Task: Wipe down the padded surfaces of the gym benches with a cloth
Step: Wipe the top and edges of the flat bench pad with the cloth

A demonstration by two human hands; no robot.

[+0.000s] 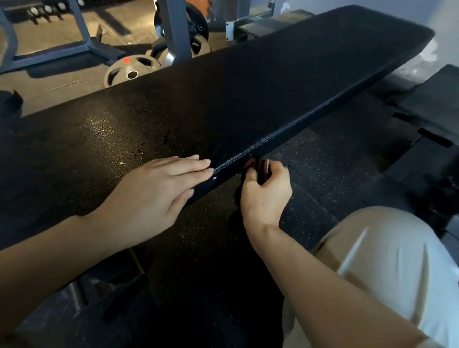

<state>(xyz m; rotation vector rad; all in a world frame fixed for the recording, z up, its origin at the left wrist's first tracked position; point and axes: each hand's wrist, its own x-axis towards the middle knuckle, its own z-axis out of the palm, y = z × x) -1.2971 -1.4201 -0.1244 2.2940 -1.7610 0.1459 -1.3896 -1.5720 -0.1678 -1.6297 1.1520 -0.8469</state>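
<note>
A long black padded bench [256, 76] runs from the lower left to the upper right, with wet-looking shine near its near end. My left hand [154, 193] lies flat on the pad's top by the near edge, fingers straight. My right hand [265, 192] is just below that edge, fingers curled round a small dark reddish cloth [261, 167] held against the pad's side. Most of the cloth is hidden in the hand.
Weight plates [129, 72] lie on the floor beyond the bench beside a grey rack frame [175, 22]. A second dark bench [447, 106] stands at the right. My knee in light trousers [394, 264] is at the lower right, over speckled rubber flooring [317, 163].
</note>
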